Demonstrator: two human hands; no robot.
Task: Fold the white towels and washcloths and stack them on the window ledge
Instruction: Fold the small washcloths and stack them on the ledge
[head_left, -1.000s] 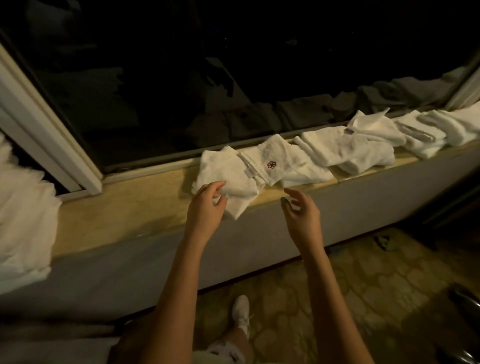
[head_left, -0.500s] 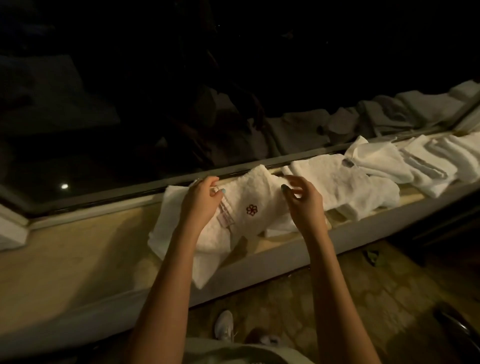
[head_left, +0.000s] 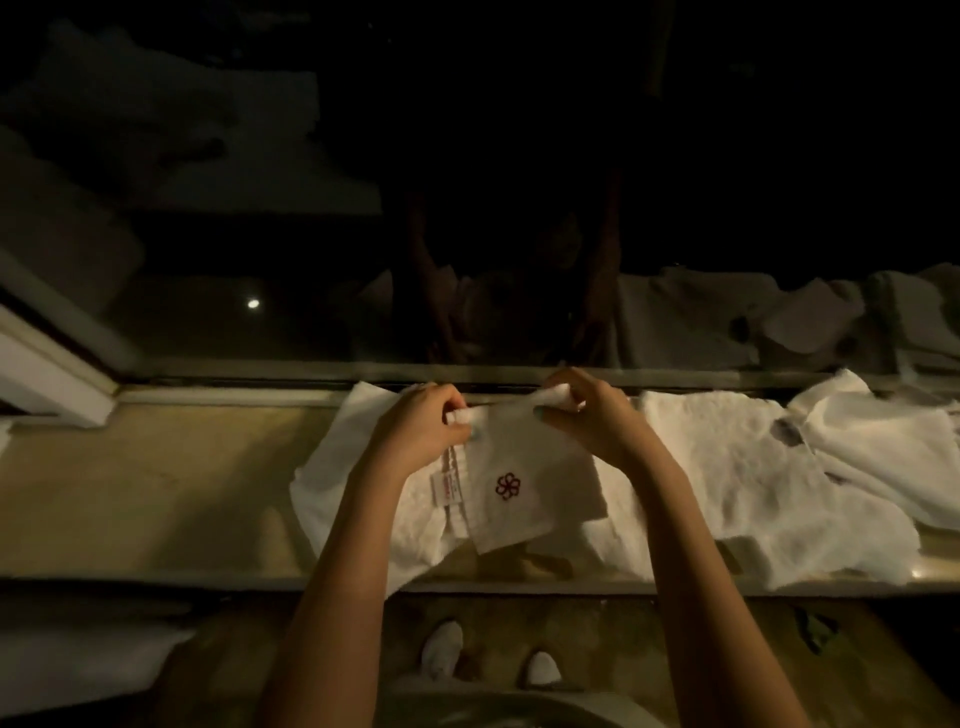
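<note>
Head view: left hand (head_left: 415, 431) and right hand (head_left: 587, 415) pinch washcloth (head_left: 524, 493) above ledge (head_left: 145, 493).

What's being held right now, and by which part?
The flower-embroidered washcloth, pinched at its top corners: left hand on the left corner, right hand on the right.

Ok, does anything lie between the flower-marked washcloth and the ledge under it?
Yes. The left hand and right hand pinch the washcloth by its top corners; another white cloth lies flat on the ledge beneath its left side.
</note>
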